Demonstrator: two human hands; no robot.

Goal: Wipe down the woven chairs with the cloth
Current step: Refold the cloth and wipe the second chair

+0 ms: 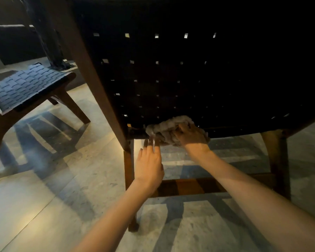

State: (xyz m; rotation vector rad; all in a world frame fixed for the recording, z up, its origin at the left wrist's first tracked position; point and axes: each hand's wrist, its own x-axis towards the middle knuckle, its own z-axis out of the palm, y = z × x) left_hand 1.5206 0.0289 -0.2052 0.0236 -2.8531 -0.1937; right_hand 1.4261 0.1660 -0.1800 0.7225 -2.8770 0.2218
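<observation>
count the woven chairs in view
2. The near chair fills the centre, the right hand holding the cloth at its lower edge; the far chair stands left, partly cut off. Others may be hidden.

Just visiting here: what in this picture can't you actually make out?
Head view:
The woven chair: top cut off by the upper edge, weave lost in shadow.
Fingertips of the right hand: buried in the cloth.
Whether the left hand touches the cloth: its fingertips are blurred.
The second chair: cut off by the left edge.
</observation>
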